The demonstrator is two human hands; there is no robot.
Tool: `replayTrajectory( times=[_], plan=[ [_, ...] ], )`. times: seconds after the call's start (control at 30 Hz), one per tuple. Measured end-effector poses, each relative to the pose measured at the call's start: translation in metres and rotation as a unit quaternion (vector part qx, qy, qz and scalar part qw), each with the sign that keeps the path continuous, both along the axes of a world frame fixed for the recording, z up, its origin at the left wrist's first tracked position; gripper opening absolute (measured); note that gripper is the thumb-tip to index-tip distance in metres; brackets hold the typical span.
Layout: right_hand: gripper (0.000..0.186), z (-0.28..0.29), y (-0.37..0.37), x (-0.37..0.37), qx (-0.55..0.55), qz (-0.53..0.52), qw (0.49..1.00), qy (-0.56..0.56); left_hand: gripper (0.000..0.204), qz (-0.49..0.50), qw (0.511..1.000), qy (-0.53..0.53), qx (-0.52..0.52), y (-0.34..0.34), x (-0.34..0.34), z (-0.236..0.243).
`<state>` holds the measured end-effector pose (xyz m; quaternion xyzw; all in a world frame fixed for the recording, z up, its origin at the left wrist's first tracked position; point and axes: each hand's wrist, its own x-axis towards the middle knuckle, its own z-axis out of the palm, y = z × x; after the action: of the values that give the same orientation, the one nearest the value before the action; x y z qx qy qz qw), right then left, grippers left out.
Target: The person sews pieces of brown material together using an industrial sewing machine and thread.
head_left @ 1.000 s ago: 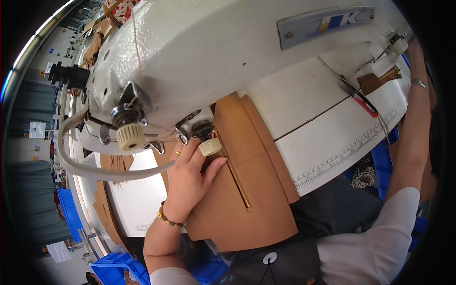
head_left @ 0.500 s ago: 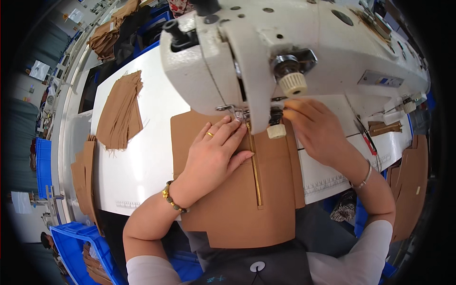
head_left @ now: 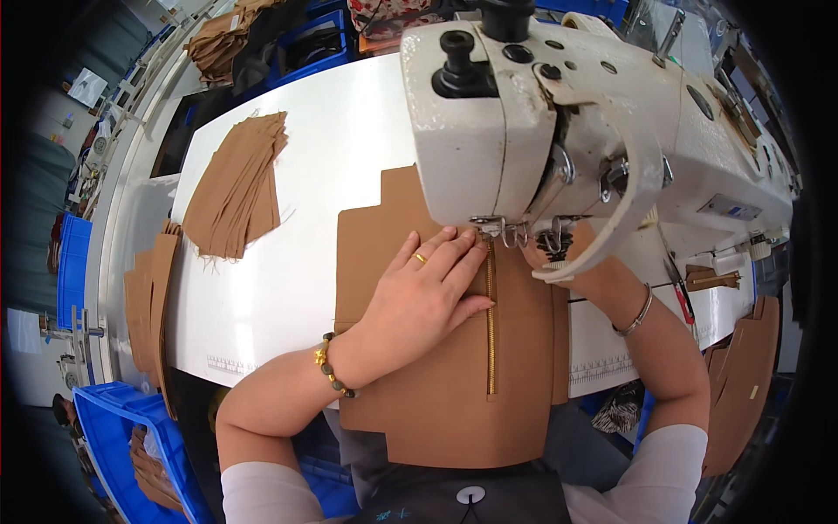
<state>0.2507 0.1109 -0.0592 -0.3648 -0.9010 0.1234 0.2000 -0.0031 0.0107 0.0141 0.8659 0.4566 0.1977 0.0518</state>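
A brown fabric panel (head_left: 454,428) lies under the head of a white sewing machine (head_left: 471,131), its near end over my lap. A gold-toothed zipper (head_left: 491,349) runs lengthwise down it, with its far end by the presser foot (head_left: 502,229). My left hand (head_left: 432,284) rests flat on the panel left of the zipper, fingertips close to the foot. Right of the needle area, my right hand (head_left: 589,266) is at the panel's far right part. The machine's curved white guard and a black spring hide most of its fingers.
Brown cut pieces (head_left: 236,183) are stacked on the white table (head_left: 305,306) at left. More brown panels hang over both sides. Red-handled snips (head_left: 683,297) and short zipper pieces (head_left: 711,278) lie at right. A blue crate (head_left: 105,402) stands lower left.
The view has shifted, so the machine head appears farther right and more of the panel's far end shows. My left hand stays flat on the panel; my right hand is now more hidden.
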Motion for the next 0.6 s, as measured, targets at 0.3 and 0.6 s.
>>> replayTrajectory(
  times=[0.3, 0.6],
  plan=[
    [0.008, 0.055, -0.020, -0.018, 0.077, -0.035, 0.993, 0.081, 0.060, -0.002, 1.000, 0.014, 0.016, -0.002, 0.003, 0.002],
    [0.018, 0.059, -0.014, -0.029, 0.061, -0.013, 0.989, 0.137, 0.061, -0.001, 0.999, 0.046, 0.022, -0.001, 0.004, 0.001]
  ],
)
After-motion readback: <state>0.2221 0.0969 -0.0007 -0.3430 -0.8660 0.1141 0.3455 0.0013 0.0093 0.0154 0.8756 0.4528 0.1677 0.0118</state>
